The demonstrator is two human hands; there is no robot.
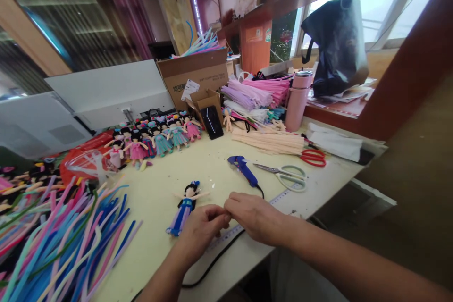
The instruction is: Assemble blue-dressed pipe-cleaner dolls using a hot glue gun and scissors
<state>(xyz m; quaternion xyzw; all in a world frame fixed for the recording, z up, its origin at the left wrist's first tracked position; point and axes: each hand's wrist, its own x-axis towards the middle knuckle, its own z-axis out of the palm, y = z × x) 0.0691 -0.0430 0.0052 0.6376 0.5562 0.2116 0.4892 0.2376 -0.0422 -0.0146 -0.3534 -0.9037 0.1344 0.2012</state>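
Note:
My left hand and my right hand meet at the near edge of the pale yellow table, fingertips pinched together over a ruler. What they pinch is hidden. A small doll in a blue dress lies flat just left of my left hand. A blue glue gun lies just beyond my right hand, its black cord running under my hands.
A heap of coloured pipe cleaners fills the near left. A row of finished dolls stands at the back. White-handled scissors, red-handled scissors, cream stems, a pink flask, a phone and cardboard boxes lie behind.

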